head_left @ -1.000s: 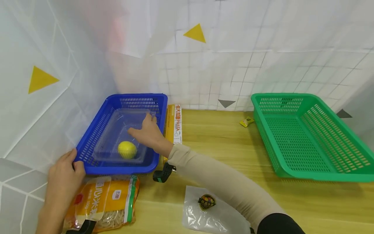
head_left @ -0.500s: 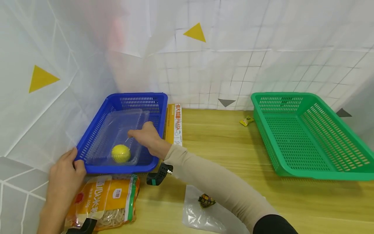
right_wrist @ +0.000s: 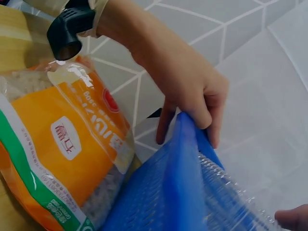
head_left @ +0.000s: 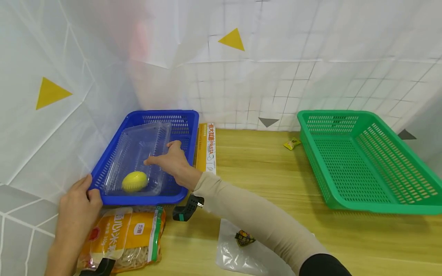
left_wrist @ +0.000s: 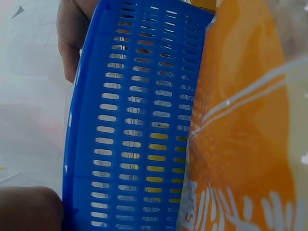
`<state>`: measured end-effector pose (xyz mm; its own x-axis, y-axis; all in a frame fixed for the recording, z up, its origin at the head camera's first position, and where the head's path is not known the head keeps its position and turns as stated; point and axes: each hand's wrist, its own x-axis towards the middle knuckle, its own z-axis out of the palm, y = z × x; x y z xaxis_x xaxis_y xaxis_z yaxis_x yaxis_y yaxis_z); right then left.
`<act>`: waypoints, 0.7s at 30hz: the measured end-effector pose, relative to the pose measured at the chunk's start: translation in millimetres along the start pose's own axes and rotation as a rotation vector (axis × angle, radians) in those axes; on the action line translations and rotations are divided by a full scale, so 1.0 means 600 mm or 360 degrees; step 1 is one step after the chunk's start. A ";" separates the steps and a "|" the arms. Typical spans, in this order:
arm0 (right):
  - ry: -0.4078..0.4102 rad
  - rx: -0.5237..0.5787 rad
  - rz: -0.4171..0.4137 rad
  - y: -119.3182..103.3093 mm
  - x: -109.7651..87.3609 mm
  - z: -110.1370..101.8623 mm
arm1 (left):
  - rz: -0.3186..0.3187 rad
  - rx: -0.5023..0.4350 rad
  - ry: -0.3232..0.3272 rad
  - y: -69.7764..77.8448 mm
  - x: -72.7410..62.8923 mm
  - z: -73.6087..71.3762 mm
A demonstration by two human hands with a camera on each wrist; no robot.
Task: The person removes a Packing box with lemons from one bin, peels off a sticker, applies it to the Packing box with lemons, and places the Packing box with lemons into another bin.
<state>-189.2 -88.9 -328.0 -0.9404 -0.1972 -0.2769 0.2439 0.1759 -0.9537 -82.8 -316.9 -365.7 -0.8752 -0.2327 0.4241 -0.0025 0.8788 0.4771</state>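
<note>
At the front left corner of the blue plastic basket [head_left: 141, 200], my left hand [head_left: 77, 201] grips the rim, its thumb and fingers on either side of the wall [right_wrist: 185, 98]. My right hand [head_left: 172, 163] reaches into the basket and pinches the right edge of a clear plastic container [head_left: 138, 140]. The container is tilted, its right side raised. A yellow lemon [head_left: 134, 181] lies in the front left part of the container. In the left wrist view its yellow shows through the slots of the basket wall [left_wrist: 125, 91]. In the right wrist view only my right thumb [right_wrist: 292, 219] shows.
An orange bag of noodles [head_left: 129, 237] lies before the basket. A pasta box [head_left: 206, 151] stands against its right side. Farther right are a clear bag with a logo [head_left: 238, 251], a small yellow wrapped candy [head_left: 292, 143] and a green basket [head_left: 345, 205]. Papered walls [head_left: 248, 84] close the back and left.
My right hand has shifted slightly toward me and left, moving and tilting the clear container. The lemon has rolled left inside it. My left hand stays on the basket rim.
</note>
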 end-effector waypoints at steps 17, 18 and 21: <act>-0.0110 0.0174 0.0047 -0.012 -0.016 -0.021 | -0.0170 -0.0197 0.0076 -0.011 -0.004 0.002; -0.0120 0.0185 0.0039 -0.013 -0.016 -0.026 | -0.0203 -0.0197 0.0058 -0.012 -0.004 0.000; -0.0146 0.0235 0.0013 -0.018 -0.018 -0.044 | -0.0322 -0.0174 -0.0003 -0.014 -0.005 -0.004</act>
<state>-187.9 -62.8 -311.8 -0.9142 -0.2850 -0.2880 0.2901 0.0358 -0.9563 -79.2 -324.4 -369.0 -0.8630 -0.3990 0.3098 -0.1260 0.7639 0.6329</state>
